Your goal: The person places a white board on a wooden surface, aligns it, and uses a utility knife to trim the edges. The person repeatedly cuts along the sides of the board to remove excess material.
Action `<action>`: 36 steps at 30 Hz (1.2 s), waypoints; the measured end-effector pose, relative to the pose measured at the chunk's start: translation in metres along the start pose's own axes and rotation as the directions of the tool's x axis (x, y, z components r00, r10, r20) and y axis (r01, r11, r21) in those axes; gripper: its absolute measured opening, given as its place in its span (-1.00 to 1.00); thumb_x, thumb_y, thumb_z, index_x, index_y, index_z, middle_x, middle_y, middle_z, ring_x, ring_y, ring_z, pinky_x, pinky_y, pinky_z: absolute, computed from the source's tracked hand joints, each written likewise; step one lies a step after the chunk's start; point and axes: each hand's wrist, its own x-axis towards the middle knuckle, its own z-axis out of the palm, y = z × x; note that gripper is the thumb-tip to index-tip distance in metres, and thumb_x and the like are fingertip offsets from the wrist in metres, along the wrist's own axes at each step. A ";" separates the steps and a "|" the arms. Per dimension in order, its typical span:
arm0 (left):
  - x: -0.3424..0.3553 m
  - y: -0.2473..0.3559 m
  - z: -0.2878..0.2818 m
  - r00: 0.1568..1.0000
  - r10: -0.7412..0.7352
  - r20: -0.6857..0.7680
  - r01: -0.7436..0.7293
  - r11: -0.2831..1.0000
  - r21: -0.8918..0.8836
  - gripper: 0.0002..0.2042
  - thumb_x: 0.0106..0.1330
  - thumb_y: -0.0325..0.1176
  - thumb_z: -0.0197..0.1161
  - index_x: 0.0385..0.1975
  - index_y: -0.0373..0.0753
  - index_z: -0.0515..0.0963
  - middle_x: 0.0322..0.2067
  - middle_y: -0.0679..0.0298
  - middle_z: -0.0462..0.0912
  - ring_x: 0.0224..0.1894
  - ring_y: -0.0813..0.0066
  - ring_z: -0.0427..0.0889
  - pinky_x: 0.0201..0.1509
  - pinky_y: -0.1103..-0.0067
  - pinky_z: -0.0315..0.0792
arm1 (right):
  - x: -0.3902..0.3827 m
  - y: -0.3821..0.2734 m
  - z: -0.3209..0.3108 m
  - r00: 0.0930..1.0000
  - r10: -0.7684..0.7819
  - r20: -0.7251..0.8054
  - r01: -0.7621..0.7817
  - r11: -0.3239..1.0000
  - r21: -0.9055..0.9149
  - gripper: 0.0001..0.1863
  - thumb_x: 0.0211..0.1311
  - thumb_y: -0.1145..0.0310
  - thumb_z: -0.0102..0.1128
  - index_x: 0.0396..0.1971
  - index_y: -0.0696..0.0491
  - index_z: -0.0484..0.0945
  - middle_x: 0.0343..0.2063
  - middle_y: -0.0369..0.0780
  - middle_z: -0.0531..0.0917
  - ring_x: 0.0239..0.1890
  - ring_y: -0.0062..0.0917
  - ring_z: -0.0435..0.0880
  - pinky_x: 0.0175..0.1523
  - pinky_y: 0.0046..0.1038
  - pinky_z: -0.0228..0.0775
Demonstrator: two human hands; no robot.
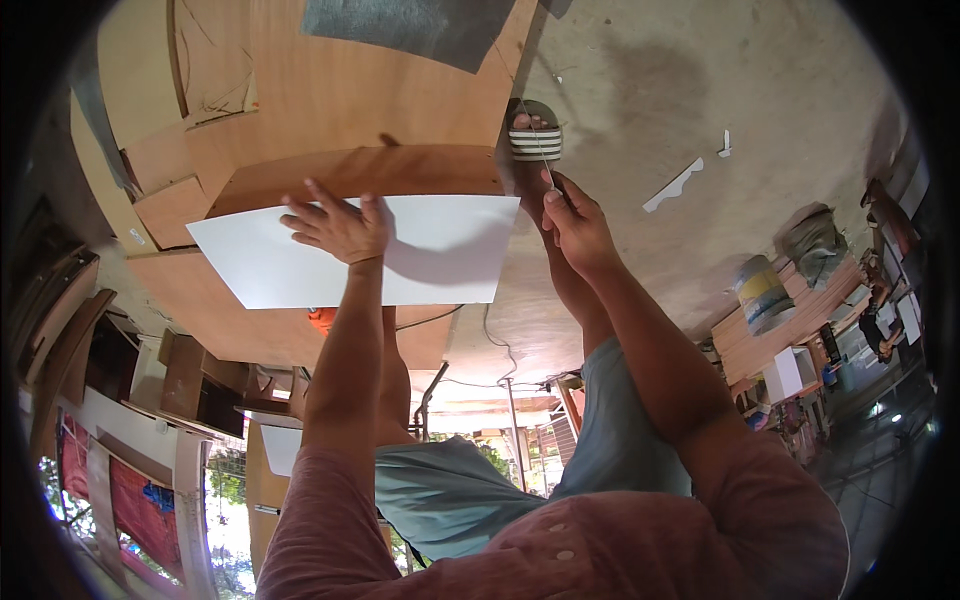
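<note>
A white rectangular sheet [290,265] lies over a brown wooden board [430,168], whose far strip shows past the sheet's upper edge. My left hand [345,228] rests on the sheet with its fingers spread, left of the middle. Past the sheet's right end, above the floor, my right hand [580,225] is closed around a thin tool [549,172]. Its slim, light shaft points away from me; the fingers hide most of the handle, so its exact kind is unclear.
Larger plywood panels [330,100] lie underneath, with a dark grey sheet [410,28] at the far end. A striped sandal [535,143] on a foot stands beside them. White scraps [675,186] and a paint-stained bucket [763,295] are on the right. A cable [490,335] trails nearby.
</note>
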 end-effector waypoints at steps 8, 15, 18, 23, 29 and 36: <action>0.004 -0.022 0.002 0.843 0.533 -0.070 -0.535 0.844 -0.030 -0.16 0.37 0.40 -0.32 0.50 -0.07 0.04 0.47 -0.15 -0.08 0.50 -0.40 -0.30 0.37 -0.30 -0.49 | 0.004 -0.003 -0.011 0.997 0.067 0.029 -0.069 0.995 0.070 -0.50 0.56 0.14 -0.09 0.32 0.13 0.37 -0.51 -0.28 0.55 -0.50 -0.65 0.44 -0.33 -0.62 0.34; 0.025 -0.052 -0.008 0.477 0.874 0.096 -0.879 0.477 0.029 -0.30 0.43 0.31 -0.26 0.48 0.11 0.10 0.47 0.00 0.01 0.52 -0.29 -0.18 0.39 -0.30 -0.44 | 0.001 -0.011 -0.013 0.996 0.073 0.050 -0.084 0.952 0.294 -0.49 0.53 0.16 -0.09 0.34 0.11 0.36 -0.55 -0.26 0.51 -0.53 -0.58 0.48 -0.40 -0.50 0.42; 0.025 -0.050 -0.009 0.487 0.863 0.132 -0.870 0.493 -0.008 -0.32 0.42 0.31 -0.22 0.47 0.16 0.11 0.46 0.00 0.06 0.50 -0.27 -0.10 0.38 -0.32 -0.37 | -0.004 -0.015 -0.015 0.997 0.055 0.060 -0.072 0.945 0.320 -0.42 0.53 0.10 -0.09 0.38 0.13 0.28 -0.59 -0.25 0.50 -0.57 -0.58 0.46 -0.44 -0.52 0.38; 0.026 -0.044 -0.015 0.481 0.847 0.227 -0.874 0.484 0.046 -0.20 0.22 0.24 0.13 0.44 0.07 0.13 0.36 0.02 0.18 0.42 -0.21 0.09 0.37 -0.29 -0.15 | -0.022 -0.008 -0.012 1.000 0.005 0.015 -0.010 0.944 0.329 -0.41 0.53 0.14 -0.12 0.41 0.14 0.23 -0.65 -0.29 0.47 -0.62 -0.60 0.40 -0.48 -0.54 0.32; 0.022 -0.035 -0.028 0.513 0.807 0.292 -0.855 0.511 0.092 -0.18 0.14 0.11 0.24 0.43 0.05 0.14 0.30 0.06 0.23 0.35 -0.18 0.17 0.30 -0.28 -0.02 | -0.066 0.024 0.018 0.978 0.202 -0.061 -0.140 0.837 0.529 -0.45 0.51 0.18 -0.11 0.38 0.13 0.28 -0.66 -0.32 0.44 -0.66 -0.65 0.36 -0.55 -0.59 0.22; 0.033 -0.030 -0.010 0.469 0.877 0.103 -0.883 0.463 0.073 -0.35 0.34 0.28 -0.15 0.35 0.10 0.29 0.21 0.08 0.37 0.25 -0.11 0.33 0.24 -0.25 0.07 | -0.034 0.051 0.002 0.997 0.074 -0.038 -0.050 0.901 0.430 -0.42 0.47 0.21 -0.08 0.40 0.14 0.27 -0.63 -0.37 0.38 -0.63 -0.70 0.31 -0.56 -0.60 0.17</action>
